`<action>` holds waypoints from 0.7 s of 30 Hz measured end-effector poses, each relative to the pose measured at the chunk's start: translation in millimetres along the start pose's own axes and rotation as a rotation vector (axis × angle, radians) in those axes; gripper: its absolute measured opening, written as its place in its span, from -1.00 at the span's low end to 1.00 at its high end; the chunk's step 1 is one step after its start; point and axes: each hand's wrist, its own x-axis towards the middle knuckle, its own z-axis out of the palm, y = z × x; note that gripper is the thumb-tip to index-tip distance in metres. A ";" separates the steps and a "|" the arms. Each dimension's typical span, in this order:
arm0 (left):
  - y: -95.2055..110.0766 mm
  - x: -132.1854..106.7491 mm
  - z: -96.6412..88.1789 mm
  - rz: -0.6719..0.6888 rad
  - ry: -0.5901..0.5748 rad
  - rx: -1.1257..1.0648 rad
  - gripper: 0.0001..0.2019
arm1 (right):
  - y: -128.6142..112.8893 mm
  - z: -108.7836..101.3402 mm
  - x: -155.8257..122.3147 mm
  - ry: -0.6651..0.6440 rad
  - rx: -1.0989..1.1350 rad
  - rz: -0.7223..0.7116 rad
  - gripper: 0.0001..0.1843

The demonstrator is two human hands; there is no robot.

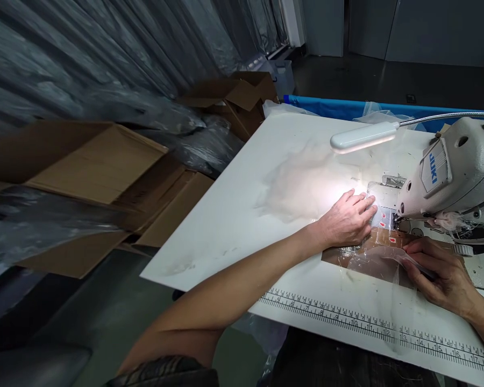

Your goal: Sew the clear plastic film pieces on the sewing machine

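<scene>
My left hand (pixel 349 217) lies flat with its fingers stretched out, just left of the presser foot (pixel 395 220) of a white sewing machine (pixel 468 166). Under its fingertips is the edge of a thin, see-through fabric (pixel 381 255) with small red marks. My right hand (pixel 439 271) is closed, its thumb and fingers pinching the fabric's raised edge in front of the needle area. A dark, slim object (pixel 425 271) shows within the right hand; its kind is hidden. Brown material (pixel 339 257) lies flat below the sheer fabric.
A white lamp (pixel 365 137) on a bendable neck lights the white table (pixel 226 231). A printed ruler (pixel 355 320) runs along the front edge. Open cardboard boxes (pixel 100 161) and clear plastic wrapping (pixel 201 142) stand left of the table. Blue cloth (pixel 326 105) hangs behind it.
</scene>
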 end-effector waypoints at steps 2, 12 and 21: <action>-0.7 0.0 0.6 0.006 0.020 0.008 -0.64 | 0.5 0.5 -0.2 0.004 0.004 -0.010 -0.84; -7.2 3.1 7.4 -0.009 0.395 0.015 -0.78 | 0.7 0.7 2.3 0.047 0.027 -0.056 -0.87; -12.4 5.9 -2.3 -0.036 0.507 0.002 -0.73 | 2.8 -10.1 0.8 0.072 0.012 -0.015 -0.71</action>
